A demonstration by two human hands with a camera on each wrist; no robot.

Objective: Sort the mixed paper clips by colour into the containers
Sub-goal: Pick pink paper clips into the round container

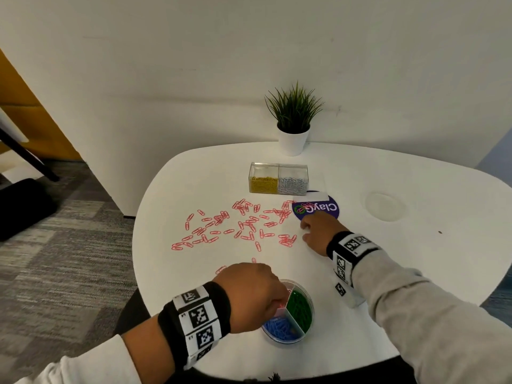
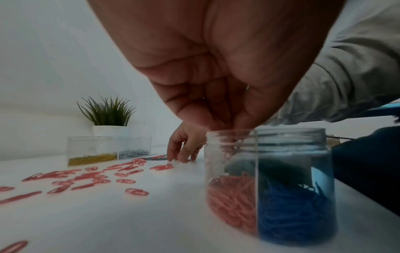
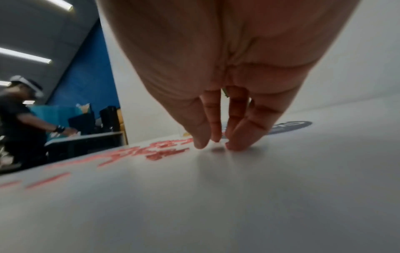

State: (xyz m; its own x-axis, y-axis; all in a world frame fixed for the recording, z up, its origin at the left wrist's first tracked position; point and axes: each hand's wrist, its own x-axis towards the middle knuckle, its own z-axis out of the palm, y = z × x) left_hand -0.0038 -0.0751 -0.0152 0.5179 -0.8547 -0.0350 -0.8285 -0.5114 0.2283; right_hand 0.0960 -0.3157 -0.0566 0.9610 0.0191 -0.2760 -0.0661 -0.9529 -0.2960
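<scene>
Many pink paper clips [image 1: 243, 225] [image 2: 90, 176] lie scattered over the white table [image 1: 194, 314]. A round clear divided container [image 1: 310, 300] [image 2: 270, 171] near the front edge holds pink, green [image 1: 299, 309] and blue clips [image 1: 279, 327]. My left hand [image 1: 282, 296] [image 2: 229, 125] hovers over its pink section, fingers bunched downward, pinching pink clips that dangle just inside the rim. My right hand [image 1: 303, 231] [image 3: 216, 145] rests straight fingertips on the table beside the purple sticker [image 1: 324, 210], holding nothing that shows.
A clear rectangular box [image 1: 278, 169] at the back holds yellow clips [image 1: 263, 184] and silver clips [image 1: 292, 185]. A green clip and some pink ones lie on the sticker [image 1: 300, 209]. A potted plant [image 1: 293, 120] and a clear round lid [image 1: 386, 206] stand farther back.
</scene>
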